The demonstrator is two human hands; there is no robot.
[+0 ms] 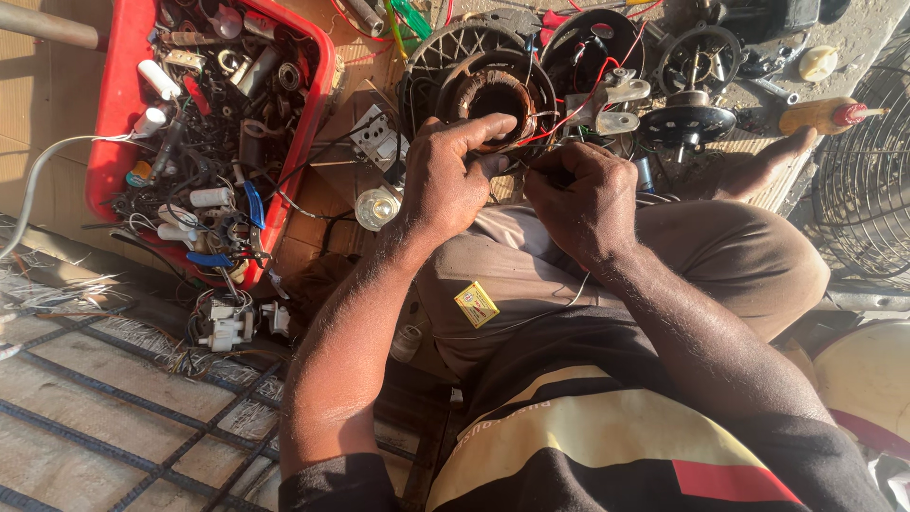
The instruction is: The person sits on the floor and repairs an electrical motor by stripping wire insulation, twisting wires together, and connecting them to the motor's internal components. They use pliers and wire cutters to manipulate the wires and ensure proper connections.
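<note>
Over the lap, left hand [445,180] grips the motor stator [495,100], right hand [578,194] pinches thin wire [559,118]; a tug could snap it.

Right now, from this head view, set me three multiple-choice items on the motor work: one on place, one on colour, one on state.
1. Where is the red plastic tray of spare parts?
A. To the person's left
B. On the person's lap
C. Behind the wire fan guard

2. What colour is the small square packet on the lap?
A. Blue
B. Yellow
C. White

3. What is the left hand doing?
A. Lying flat on the floor
B. Gripping the round copper-wound motor stator
C. Reaching into the tray

Answers:
1 A: the tray lies left of both hands.
2 B: the packet shows yellow against the brown trousers.
3 B: its fingers curl over the stator's rim, while the right hand pinches thin wires beside it.
</note>
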